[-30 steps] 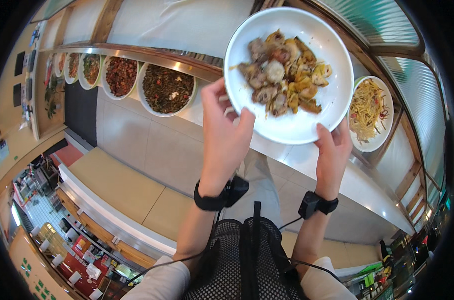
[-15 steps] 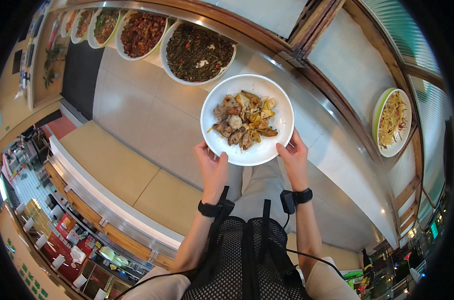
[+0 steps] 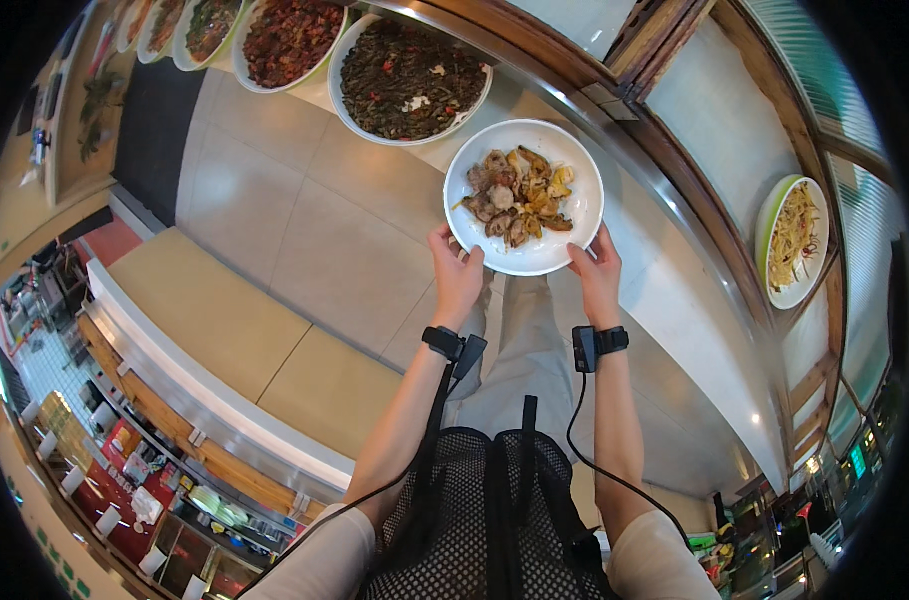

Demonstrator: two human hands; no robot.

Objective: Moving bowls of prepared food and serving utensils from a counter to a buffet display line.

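Note:
A round white plate (image 3: 524, 260) is held out in front of me over the floor. Brown chunks of what looks like meat and yellowish pieces of food (image 3: 519, 198) lie in its middle. My left hand (image 3: 458, 272) grips the near left rim, thumb on top and fingers beneath. At the near right rim, my right hand (image 3: 596, 275) pinches it the same way. Both arms are stretched forward. Just beyond the plate, to the left, stands a large white bowl of dark green chopped vegetables (image 3: 404, 80) with red bits.
More bowls, one with reddish-brown food (image 3: 286, 45), line the counter at far left. A metal-edged wooden counter frame (image 3: 664, 200) runs along the right. On it sits a green-and-white bowl of shredded food (image 3: 794, 240). A tan bench-like surface (image 3: 214, 300) lies at left.
Both hands have carried the plate farther forward and slightly right, away from my body. My arms are more extended, and the plate is closer to the counter edge.

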